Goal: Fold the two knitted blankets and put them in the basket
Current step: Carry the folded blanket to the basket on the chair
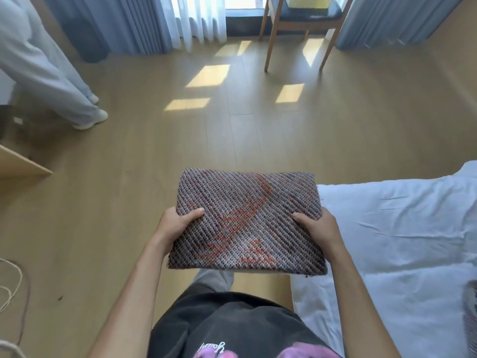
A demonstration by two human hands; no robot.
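Observation:
A folded knitted blanket (247, 220), grey-purple with orange patches, is held flat in the air in front of my body, above the wooden floor. My left hand (178, 226) grips its left edge with the thumb on top. My right hand (317, 228) grips its right edge the same way. At the far right edge of the view, a strip of another grey knitted fabric (471, 316) lies on the bed; it is mostly cut off. A yellow basket (309, 1) stands on the chair by the window, only its lower part showing.
A bed with white sheets (400, 241) is at my right. A wooden chair (304, 24) stands by the curtains ahead. Another person's legs (51, 81) are at the left. A wooden furniture corner (23, 164) and some cords (10, 293) are at the left edge.

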